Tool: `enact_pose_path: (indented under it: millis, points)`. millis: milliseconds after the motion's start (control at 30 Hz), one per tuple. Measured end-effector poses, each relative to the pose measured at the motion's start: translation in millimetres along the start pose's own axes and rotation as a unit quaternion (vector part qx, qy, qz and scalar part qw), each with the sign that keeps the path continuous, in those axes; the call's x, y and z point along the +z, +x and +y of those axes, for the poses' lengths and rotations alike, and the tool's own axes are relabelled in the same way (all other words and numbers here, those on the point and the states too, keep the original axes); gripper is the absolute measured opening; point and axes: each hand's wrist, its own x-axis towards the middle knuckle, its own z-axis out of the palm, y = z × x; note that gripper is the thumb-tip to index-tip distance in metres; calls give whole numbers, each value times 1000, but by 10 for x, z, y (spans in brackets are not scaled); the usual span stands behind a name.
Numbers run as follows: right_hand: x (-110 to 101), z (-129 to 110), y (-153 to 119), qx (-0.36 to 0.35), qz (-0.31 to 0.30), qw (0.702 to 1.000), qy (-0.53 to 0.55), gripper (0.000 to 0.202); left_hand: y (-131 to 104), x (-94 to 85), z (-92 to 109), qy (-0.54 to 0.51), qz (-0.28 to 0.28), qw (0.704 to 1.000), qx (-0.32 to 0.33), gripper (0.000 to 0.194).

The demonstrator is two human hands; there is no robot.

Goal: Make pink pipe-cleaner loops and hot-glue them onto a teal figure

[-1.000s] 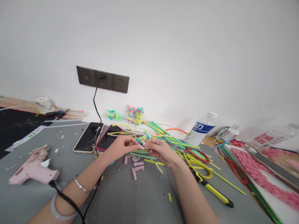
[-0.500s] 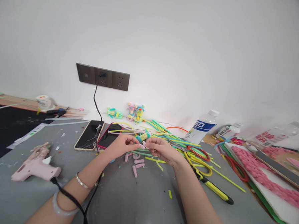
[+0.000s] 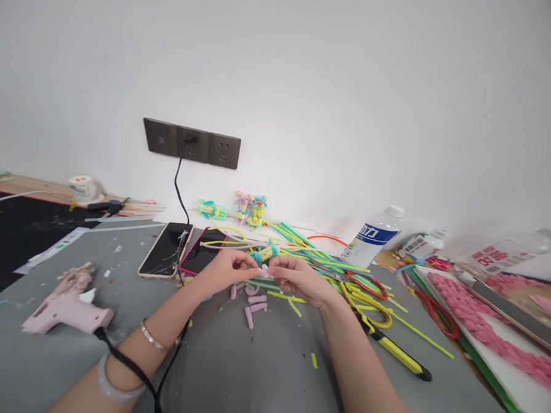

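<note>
Over the middle of the grey table, my left hand (image 3: pixel 228 273) and my right hand (image 3: pixel 300 280) meet with fingertips pinched. Between them shows a small lilac pipe-cleaner piece (image 3: pixel 265 271), gripped by both hands; its exact shape is partly hidden by the fingers. Just below the hands lie several more lilac pieces (image 3: pixel 249 317), some straight and one curled. Right behind my fingers is a yellow and teal pipe-cleaner figure (image 3: pixel 264 253). Loose green and yellow pipe cleaners (image 3: pixel 296 239) spread behind and to the right.
A pink glue gun (image 3: pixel 69 310) lies at left, its black cord passing my left forearm. Two phones (image 3: pixel 165 250) rest behind my left hand. Red-handled scissors (image 3: pixel 366 284), yellow-handled pliers (image 3: pixel 379 338) and a bottle (image 3: pixel 373 236) are at right. Small finished figures (image 3: pixel 251 209) stand by the wall.
The lilac piece sits slightly differently between my fingertips, which have drawn a little closer together. The whole view has shifted very slightly; the things on the table stay put.
</note>
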Motion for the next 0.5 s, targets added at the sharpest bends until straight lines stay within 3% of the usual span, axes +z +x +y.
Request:
enact_pose_path:
  millis: [500]
  points:
    - [7,1,-5,-14,-4,1000,-16,33,-12,0,26,6,-7,1000,7,26]
